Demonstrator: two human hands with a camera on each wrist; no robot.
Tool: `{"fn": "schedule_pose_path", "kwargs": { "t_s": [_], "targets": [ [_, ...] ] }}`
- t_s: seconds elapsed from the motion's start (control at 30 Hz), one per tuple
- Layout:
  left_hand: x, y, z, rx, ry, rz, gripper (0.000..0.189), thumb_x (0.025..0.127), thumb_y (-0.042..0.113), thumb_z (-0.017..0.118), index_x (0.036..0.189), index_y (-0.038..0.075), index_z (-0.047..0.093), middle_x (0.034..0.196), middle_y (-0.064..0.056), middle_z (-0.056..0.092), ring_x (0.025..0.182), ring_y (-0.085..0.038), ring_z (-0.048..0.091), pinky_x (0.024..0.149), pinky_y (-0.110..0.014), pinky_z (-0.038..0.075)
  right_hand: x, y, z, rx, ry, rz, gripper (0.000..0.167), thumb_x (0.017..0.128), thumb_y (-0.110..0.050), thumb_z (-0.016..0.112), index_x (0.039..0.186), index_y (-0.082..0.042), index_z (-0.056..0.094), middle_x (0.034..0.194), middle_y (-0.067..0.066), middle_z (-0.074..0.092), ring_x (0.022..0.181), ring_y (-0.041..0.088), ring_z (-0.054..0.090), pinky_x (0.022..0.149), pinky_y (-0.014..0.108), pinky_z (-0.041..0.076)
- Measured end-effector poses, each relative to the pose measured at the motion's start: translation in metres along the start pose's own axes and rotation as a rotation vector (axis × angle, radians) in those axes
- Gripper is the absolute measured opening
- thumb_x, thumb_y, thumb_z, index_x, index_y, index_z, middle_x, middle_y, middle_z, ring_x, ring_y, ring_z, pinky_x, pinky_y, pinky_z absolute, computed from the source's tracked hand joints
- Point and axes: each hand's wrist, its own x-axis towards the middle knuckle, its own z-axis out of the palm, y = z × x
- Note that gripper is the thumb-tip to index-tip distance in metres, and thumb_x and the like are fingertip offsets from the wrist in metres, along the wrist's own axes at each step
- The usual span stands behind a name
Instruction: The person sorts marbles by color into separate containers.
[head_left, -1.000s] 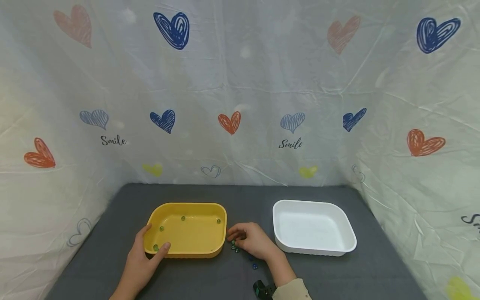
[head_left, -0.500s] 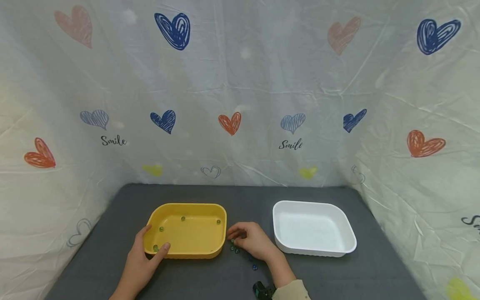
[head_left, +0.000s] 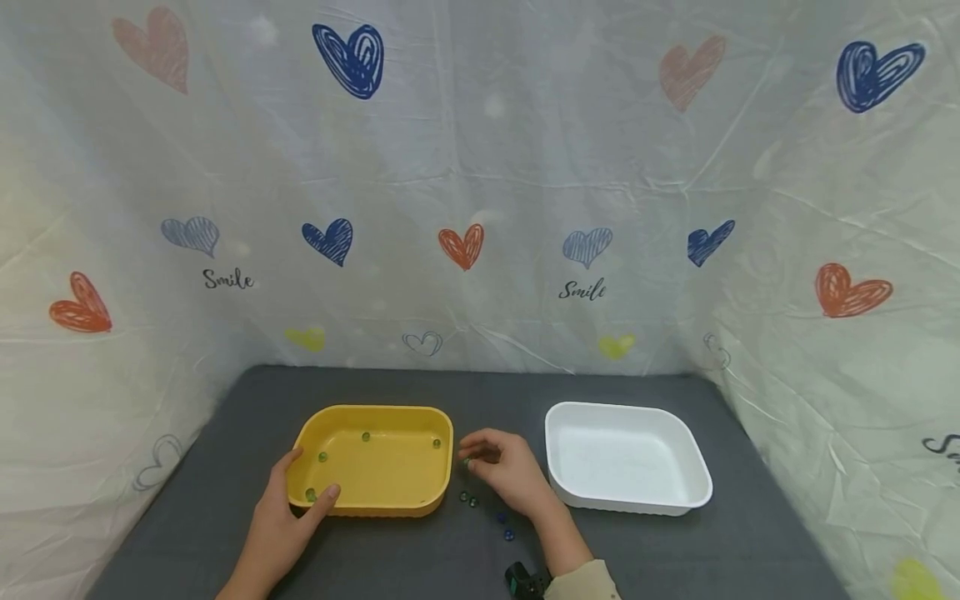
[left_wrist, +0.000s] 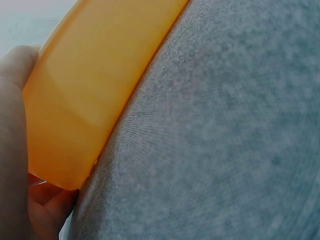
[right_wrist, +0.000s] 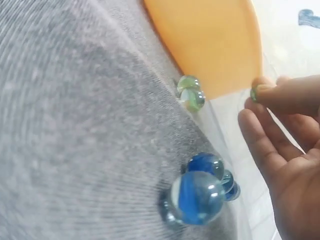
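Note:
My left hand grips the yellow tray at its left front corner, thumb over the rim. In the left wrist view, fingers reach under the tray's corner. Several green glass marbles lie inside the tray. Just right of the tray, my right hand is raised off the cloth and pinches a green marble between thumb and fingertip. Below it, two green marbles rest together on the cloth. Nearer the right wrist lie several blue marbles, partly hidden from the head view by the hand.
A white tray stands on the right of the grey cloth-covered table, with no marbles visible in it. A black device is at the right wrist. White curtains printed with hearts surround the back and sides.
My right hand has lifted slightly off the cloth with one green marble pinched, leaving two green ones behind and uncovering a blue one. The left hand keeps its grip on the yellow tray.

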Motion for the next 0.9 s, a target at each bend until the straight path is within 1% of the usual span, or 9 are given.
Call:
{"fn": "schedule_pose_path", "kwargs": {
  "t_s": [0.1,0.2,0.27,0.37,0.47,0.53,0.7,0.8,0.9],
  "targets": [
    [-0.001,0.0,0.0,-0.002,0.005,0.001,0.114,0.101,0.061,0.074,0.172,0.001,0.009,0.171,-0.039,0.022,0.152,-0.06,0.032,0.118,-0.077,0.033,0.0,-0.002,-0.001,0.025,0.03,-0.01,0.028,0.1,-0.002,0.075,0.126,-0.011,0.077,0.113,0.003,0.081,0.107,0.021,0.077,0.09,0.032,0.062],
    [-0.002,0.0,0.0,-0.003,0.009,0.008,0.114,0.101,0.061,0.074,0.172,0.0,0.009,0.171,-0.039,0.022,0.152,-0.06,0.031,0.118,-0.077,0.032,0.0,-0.004,0.0,0.064,0.065,-0.021,0.03,0.101,-0.002,0.075,0.128,-0.013,0.076,0.115,0.001,0.081,0.11,0.021,0.076,0.094,0.031,0.061],
    [-0.001,0.0,0.0,-0.003,0.009,0.012,0.113,0.101,0.061,0.074,0.172,0.0,0.009,0.17,-0.04,0.023,0.152,-0.061,0.032,0.118,-0.077,0.032,0.0,-0.007,0.001,0.095,0.087,-0.033,0.031,0.101,-0.002,0.076,0.128,-0.014,0.076,0.115,0.003,0.081,0.111,0.023,0.076,0.095,0.031,0.061],
    [-0.001,0.0,0.0,-0.004,0.012,0.023,0.112,0.102,0.059,0.074,0.172,0.0,0.01,0.17,-0.04,0.023,0.151,-0.061,0.033,0.117,-0.078,0.033,0.002,-0.016,0.004,0.153,0.102,-0.058,0.03,0.101,-0.001,0.076,0.129,-0.01,0.076,0.117,0.008,0.081,0.113,0.027,0.076,0.096,0.03,0.06],
    [0.0,0.0,-0.001,-0.004,0.006,0.018,0.113,0.102,0.059,0.074,0.172,0.0,0.009,0.17,-0.041,0.023,0.151,-0.061,0.032,0.117,-0.078,0.032,0.002,-0.026,0.01,0.208,0.089,-0.077,0.029,0.101,-0.001,0.077,0.13,-0.002,0.074,0.119,0.016,0.079,0.114,0.03,0.075,0.095,0.03,0.061],
    [-0.001,0.001,-0.002,-0.004,0.007,0.013,0.113,0.102,0.059,0.074,0.172,0.0,0.009,0.17,-0.041,0.023,0.151,-0.061,0.032,0.117,-0.078,0.032,0.003,-0.032,0.016,0.23,0.07,-0.088,0.029,0.101,0.0,0.076,0.13,0.001,0.073,0.12,0.018,0.078,0.114,0.03,0.075,0.094,0.03,0.061],
    [-0.002,0.002,-0.003,-0.005,0.002,0.003,0.114,0.101,0.06,0.074,0.172,-0.001,0.008,0.17,-0.04,0.022,0.152,-0.061,0.031,0.117,-0.077,0.032,0.003,-0.043,0.033,0.256,0.025,-0.107,0.026,0.101,0.001,0.075,0.128,-0.001,0.074,0.118,0.013,0.079,0.113,0.025,0.076,0.096,0.029,0.061],
    [-0.002,0.003,-0.003,-0.003,-0.004,0.001,0.114,0.101,0.061,0.073,0.172,-0.001,0.008,0.17,-0.04,0.022,0.152,-0.061,0.031,0.118,-0.077,0.032,0.001,-0.046,0.043,0.266,0.006,-0.124,0.025,0.102,0.0,0.075,0.126,-0.003,0.075,0.118,0.012,0.079,0.113,0.024,0.076,0.096,0.03,0.061],
    [-0.001,0.003,-0.003,-0.002,-0.013,-0.004,0.115,0.101,0.061,0.073,0.172,0.0,0.007,0.171,-0.04,0.021,0.152,-0.061,0.031,0.118,-0.077,0.032,0.0,-0.046,0.05,0.249,-0.01,-0.129,0.023,0.102,0.0,0.076,0.124,-0.006,0.077,0.118,0.009,0.079,0.112,0.021,0.076,0.094,0.029,0.061]
  ]
}}
